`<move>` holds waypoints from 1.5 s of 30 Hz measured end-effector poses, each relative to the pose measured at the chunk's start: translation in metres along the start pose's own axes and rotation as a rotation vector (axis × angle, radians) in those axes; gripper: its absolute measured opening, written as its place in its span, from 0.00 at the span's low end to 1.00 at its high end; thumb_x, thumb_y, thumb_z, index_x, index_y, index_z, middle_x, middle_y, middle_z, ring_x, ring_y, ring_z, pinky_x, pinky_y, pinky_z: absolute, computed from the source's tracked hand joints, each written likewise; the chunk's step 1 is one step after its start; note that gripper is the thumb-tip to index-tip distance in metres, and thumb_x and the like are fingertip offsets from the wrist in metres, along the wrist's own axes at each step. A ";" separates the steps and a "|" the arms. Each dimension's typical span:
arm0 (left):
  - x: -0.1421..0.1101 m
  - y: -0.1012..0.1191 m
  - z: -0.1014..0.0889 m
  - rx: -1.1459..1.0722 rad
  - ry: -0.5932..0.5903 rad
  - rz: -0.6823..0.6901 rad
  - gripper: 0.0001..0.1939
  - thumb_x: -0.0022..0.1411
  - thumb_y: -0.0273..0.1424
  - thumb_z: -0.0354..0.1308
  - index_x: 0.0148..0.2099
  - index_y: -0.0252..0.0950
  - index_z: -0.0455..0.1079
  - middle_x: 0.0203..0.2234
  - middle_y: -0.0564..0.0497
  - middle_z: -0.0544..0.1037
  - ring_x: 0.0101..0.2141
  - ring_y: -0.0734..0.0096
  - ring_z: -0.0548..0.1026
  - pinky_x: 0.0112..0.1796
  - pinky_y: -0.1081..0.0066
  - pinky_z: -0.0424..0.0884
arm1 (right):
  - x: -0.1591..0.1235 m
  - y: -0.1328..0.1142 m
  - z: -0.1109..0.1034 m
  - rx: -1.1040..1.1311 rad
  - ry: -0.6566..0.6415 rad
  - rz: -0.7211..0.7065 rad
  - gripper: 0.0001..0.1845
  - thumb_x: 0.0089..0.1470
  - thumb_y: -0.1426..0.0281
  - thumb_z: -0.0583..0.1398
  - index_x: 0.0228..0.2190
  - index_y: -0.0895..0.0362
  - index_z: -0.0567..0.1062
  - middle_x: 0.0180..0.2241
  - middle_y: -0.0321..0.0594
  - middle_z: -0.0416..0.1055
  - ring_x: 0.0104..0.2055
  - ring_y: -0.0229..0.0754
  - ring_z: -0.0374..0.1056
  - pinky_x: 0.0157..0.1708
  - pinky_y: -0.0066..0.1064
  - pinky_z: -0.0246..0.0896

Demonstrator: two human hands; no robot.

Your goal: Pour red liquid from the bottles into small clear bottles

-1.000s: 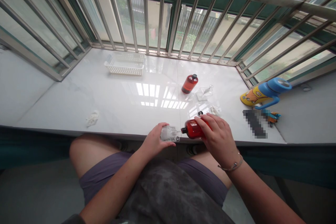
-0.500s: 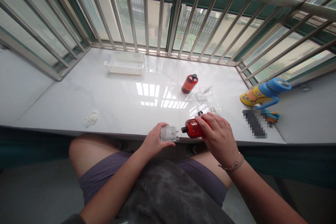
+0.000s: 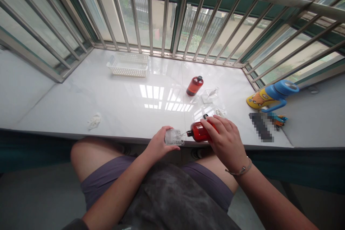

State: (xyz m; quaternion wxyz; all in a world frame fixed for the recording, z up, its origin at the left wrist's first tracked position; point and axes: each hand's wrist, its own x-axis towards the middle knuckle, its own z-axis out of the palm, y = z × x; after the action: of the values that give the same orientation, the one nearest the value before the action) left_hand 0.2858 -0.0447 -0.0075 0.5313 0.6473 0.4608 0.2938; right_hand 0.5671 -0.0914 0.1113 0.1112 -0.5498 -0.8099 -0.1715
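My left hand (image 3: 161,141) is closed around a clear square glass bottle (image 3: 174,137), tilted with its mouth to the right, at the counter's front edge. My right hand (image 3: 225,137) grips a red-brown plastic bottle (image 3: 199,131) lying nearly level, its uncapped dark neck pointing left. A thin clear stream seems to run between the neck and the glass bottle. Just behind the right hand's fingers a small black cap (image 3: 205,116) shows. The palm sides of both hands are hidden.
On the white counter (image 3: 121,111) stand a second red-brown bottle (image 3: 194,87), a clear glass piece (image 3: 210,95), a white basket (image 3: 128,69) and a blue-yellow flask (image 3: 266,95). Crumpled tissue (image 3: 94,121) lies left; a blurred dark object (image 3: 261,126) lies right. Metal bars line the window.
Both hands hold nearly the same pose. The red-brown bottle has shifted very slightly to the right, and the right wrist has moved a little the same way.
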 end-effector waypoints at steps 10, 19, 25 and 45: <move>0.000 -0.002 0.001 -0.012 -0.008 -0.005 0.42 0.48 0.45 0.83 0.60 0.43 0.69 0.58 0.43 0.78 0.56 0.48 0.80 0.57 0.52 0.77 | 0.000 0.000 -0.001 -0.007 -0.011 0.002 0.26 0.67 0.76 0.62 0.63 0.53 0.71 0.61 0.50 0.75 0.66 0.57 0.66 0.66 0.51 0.55; 0.000 -0.004 0.000 -0.032 -0.005 -0.002 0.42 0.48 0.44 0.83 0.60 0.43 0.69 0.57 0.44 0.79 0.54 0.49 0.81 0.56 0.53 0.77 | 0.000 0.001 -0.004 -0.013 -0.024 0.002 0.26 0.67 0.75 0.61 0.64 0.53 0.71 0.62 0.50 0.74 0.67 0.58 0.65 0.67 0.52 0.54; 0.000 -0.004 0.000 -0.036 -0.015 -0.001 0.42 0.49 0.44 0.83 0.60 0.43 0.68 0.56 0.44 0.78 0.54 0.49 0.80 0.57 0.53 0.77 | 0.001 0.001 -0.005 -0.023 -0.029 -0.002 0.26 0.66 0.75 0.62 0.64 0.53 0.71 0.62 0.49 0.75 0.66 0.58 0.65 0.67 0.52 0.54; -0.001 -0.004 -0.001 -0.036 -0.012 -0.005 0.42 0.49 0.45 0.82 0.61 0.43 0.68 0.56 0.43 0.79 0.56 0.47 0.80 0.58 0.51 0.76 | 0.005 0.001 -0.013 -0.041 -0.030 -0.012 0.27 0.66 0.75 0.61 0.64 0.53 0.72 0.62 0.50 0.75 0.67 0.58 0.65 0.67 0.53 0.55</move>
State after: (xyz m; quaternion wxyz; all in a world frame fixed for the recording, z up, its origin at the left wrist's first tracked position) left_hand 0.2830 -0.0448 -0.0113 0.5464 0.6381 0.4541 0.2969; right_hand 0.5663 -0.0917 0.1248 0.0867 -0.5495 -0.8112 -0.1804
